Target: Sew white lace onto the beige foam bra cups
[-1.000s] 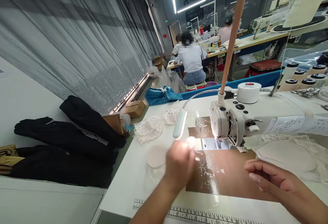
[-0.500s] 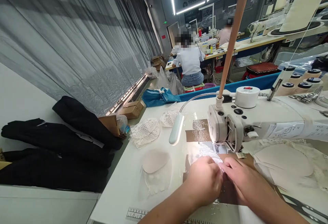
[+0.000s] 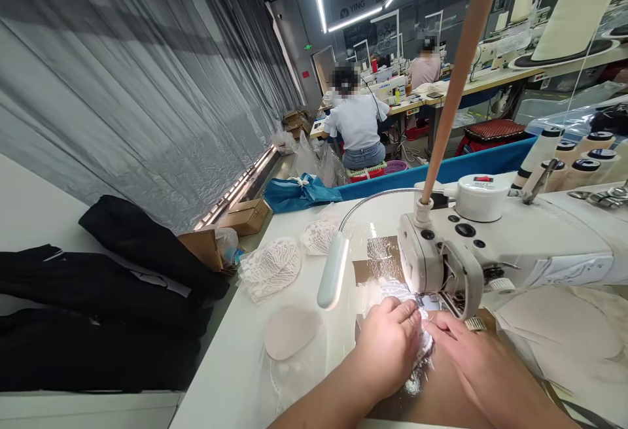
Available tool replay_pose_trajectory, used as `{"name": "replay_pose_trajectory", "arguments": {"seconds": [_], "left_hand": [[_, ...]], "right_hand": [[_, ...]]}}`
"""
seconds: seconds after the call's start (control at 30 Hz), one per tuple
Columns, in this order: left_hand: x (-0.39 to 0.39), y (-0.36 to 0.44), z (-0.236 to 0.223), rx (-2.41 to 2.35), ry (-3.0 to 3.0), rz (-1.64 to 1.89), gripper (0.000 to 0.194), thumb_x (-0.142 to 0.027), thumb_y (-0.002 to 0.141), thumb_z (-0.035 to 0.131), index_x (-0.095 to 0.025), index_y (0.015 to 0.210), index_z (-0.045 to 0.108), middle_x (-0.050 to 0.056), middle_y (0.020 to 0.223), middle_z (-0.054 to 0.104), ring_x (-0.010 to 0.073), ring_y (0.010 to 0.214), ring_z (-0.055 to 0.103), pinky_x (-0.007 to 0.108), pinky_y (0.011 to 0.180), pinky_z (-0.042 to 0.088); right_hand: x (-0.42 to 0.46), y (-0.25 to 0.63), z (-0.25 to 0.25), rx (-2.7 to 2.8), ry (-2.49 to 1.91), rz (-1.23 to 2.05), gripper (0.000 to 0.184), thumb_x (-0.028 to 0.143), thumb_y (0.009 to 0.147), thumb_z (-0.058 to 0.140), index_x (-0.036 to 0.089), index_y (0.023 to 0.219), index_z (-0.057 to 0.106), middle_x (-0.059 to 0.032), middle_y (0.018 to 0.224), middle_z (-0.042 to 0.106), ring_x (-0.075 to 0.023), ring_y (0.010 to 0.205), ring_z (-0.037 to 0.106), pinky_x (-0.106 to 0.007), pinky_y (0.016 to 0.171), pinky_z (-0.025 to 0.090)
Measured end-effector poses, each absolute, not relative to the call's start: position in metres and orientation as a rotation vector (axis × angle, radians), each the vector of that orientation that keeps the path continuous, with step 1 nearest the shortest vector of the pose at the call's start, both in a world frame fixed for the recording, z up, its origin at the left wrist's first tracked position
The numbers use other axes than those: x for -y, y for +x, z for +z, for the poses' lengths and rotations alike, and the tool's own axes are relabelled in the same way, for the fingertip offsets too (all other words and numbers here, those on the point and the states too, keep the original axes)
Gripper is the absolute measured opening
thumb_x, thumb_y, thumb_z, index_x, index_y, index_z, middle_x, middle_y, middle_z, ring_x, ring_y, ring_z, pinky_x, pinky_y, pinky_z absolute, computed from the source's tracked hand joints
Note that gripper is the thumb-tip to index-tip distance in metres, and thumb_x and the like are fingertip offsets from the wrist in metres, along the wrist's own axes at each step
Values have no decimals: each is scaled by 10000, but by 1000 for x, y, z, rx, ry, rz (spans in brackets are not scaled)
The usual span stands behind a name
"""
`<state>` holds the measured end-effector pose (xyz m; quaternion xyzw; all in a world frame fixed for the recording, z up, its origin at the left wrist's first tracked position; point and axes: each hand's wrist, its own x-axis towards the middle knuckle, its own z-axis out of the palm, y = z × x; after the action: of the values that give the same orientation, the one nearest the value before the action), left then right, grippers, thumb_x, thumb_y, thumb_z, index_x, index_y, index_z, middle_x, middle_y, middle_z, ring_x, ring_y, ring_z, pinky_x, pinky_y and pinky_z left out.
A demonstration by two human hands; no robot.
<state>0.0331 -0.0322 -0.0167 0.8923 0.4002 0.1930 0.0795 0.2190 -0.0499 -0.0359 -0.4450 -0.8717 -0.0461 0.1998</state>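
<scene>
A white lace piece (image 3: 392, 290) lies under the needle area of a white sewing machine (image 3: 422, 256), lit brightly by the lamp. My left hand (image 3: 390, 349) is closed over the near part of the lace, its fingers bent and pressed together. Beside it, my right hand (image 3: 473, 357) pinches the lace's right edge with thumb and forefinger close to the left fingertips. Part of the lace is hidden beneath both hands. Brown sheeting (image 3: 441, 390) covers the machine bed around them.
A lamp head (image 3: 333, 272) on a bent neck hangs left of the machine. Lace cups (image 3: 271, 269) and a beige oval pad (image 3: 293, 332) lie on the left of the table. More pads (image 3: 559, 321) are stacked at right. A wooden rod (image 3: 458, 82) rises from the machine.
My hands were apart over the table a second ago, the left one blurred. They have come together on the lace at the needle and stay there. The view has shifted slightly.
</scene>
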Motion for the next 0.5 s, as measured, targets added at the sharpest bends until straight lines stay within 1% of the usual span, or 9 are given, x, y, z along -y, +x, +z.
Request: {"name": "replay_pose_trajectory", "arguments": {"seconds": [0.1,0.2,0.27,0.33,0.4,0.5], "left_hand": [[26,32,-16,-1197,2664,579,251,-186,912,481,-141,1112,628,112,1091,675,222,889,575,351,790,506],[20,30,-15,-1194,2689,571,234,-181,911,483,-131,1072,646,126,1040,683,216,847,579,349,763,508],[16,28,-14,-1165,2699,564,236,-186,916,477,-127,1065,650,126,1021,688,214,822,576,348,753,505],[13,25,-13,-1111,2704,569,251,-197,924,467,-128,1082,649,118,1021,694,220,840,575,352,769,501],[10,22,-12,-1060,2702,582,269,-208,932,459,-134,1110,646,107,1019,700,226,870,573,353,786,498],[8,19,-11,-1043,2684,594,282,-219,935,455,-142,1132,641,100,999,703,224,882,570,352,791,496]], "right_hand": [[49,218,-37,2423,-1298,-178,574,-42,686,377,160,1095,726,-130,1013,742,-157,417,583,-276,348,476],[48,216,-42,2413,-1352,-251,586,-53,704,390,165,1138,717,-145,1078,728,-177,487,621,-282,403,510],[47,214,-44,2422,-1379,-263,604,-62,684,406,174,1145,715,-139,1088,723,-169,470,601,-280,403,502],[47,212,-43,2433,-1393,-252,621,-67,651,421,178,1141,715,-123,1056,724,-146,412,546,-272,365,459],[47,211,-42,2422,-1391,-237,618,-61,629,435,180,1122,720,-103,977,725,-136,385,503,-262,335,409],[48,212,-43,2388,-1386,-216,585,-37,636,444,196,1093,725,-76,897,707,-126,368,453,-254,324,357]]}}
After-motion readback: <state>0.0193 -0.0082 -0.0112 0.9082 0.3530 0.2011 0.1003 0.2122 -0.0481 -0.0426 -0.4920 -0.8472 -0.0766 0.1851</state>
